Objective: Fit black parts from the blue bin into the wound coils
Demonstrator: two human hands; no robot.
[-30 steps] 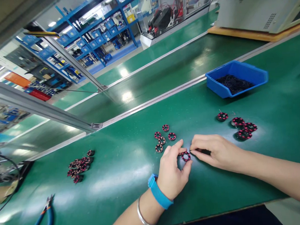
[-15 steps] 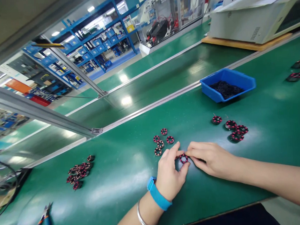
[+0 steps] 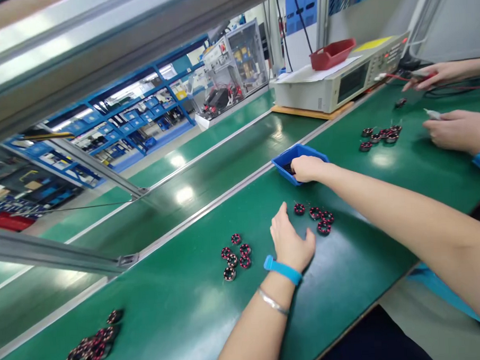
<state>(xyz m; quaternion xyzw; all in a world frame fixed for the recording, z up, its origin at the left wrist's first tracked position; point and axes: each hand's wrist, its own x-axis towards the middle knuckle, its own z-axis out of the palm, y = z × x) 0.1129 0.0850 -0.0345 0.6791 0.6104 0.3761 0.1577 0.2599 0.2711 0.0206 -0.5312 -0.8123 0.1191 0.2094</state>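
Note:
My right hand reaches into a small blue bin of dark parts; its fingertips are hidden inside, so its grip cannot be made out. My left hand, with a blue wristband, lies palm down and fingers apart on the green mat, holding nothing. It rests between two clusters of black rings wound with red-pink wire: several rings to its left and several more just past its fingertips on the right.
A pile of similar rings lies at the near left. Far right, a co-worker's hands work beside more rings. A beige test instrument carries a red tray. A metal rail borders the conveyor.
Both hands let go of the ring they held together. My right hand went up into the blue bin and my left hand opened flat. The view swung right, showing the co-worker.

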